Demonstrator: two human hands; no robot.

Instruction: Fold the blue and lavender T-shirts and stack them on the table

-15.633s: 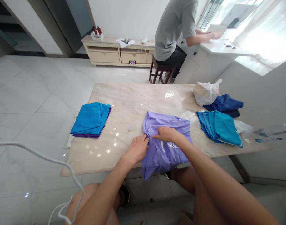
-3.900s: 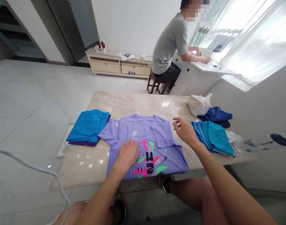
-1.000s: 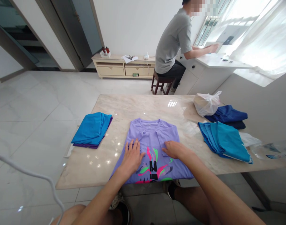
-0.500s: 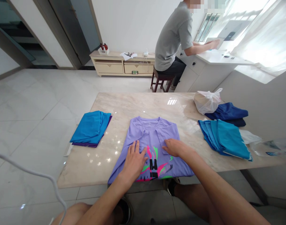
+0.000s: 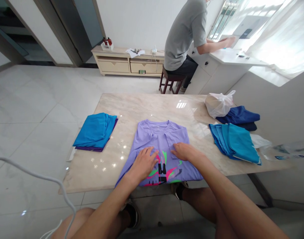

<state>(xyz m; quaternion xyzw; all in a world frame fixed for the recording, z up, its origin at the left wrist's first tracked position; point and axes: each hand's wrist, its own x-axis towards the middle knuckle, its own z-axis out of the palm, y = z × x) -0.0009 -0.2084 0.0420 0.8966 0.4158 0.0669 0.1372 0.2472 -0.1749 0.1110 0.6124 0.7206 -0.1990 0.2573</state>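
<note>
A purple T-shirt (image 5: 162,136) with a pink, green and black print lies on the table before me, neckline away from me. Both sleeves are turned inward over its front, and the lower edge hangs at the table's near side. My left hand (image 5: 145,162) rests on the left part of the shirt beside the print, open, its fingers stretched forward. On the right, my right hand (image 5: 185,151) lies against the inward-turned sleeve, fingers extended and slightly bent, pressing the cloth rather than gripping it.
On the marble-patterned table (image 5: 132,106), folded blue and purple clothes (image 5: 94,131) lie left. Blue garments (image 5: 235,141), a white plastic bag (image 5: 219,104) and a clear bottle (image 5: 286,150) are right. A white cable (image 5: 37,176) crosses lower left. A person (image 5: 185,36) sits on a stool beyond.
My left hand has slid slightly, its fingers now lying more to the right toward the print. My right hand stays at the sleeve. The whole view has shifted a little.
</note>
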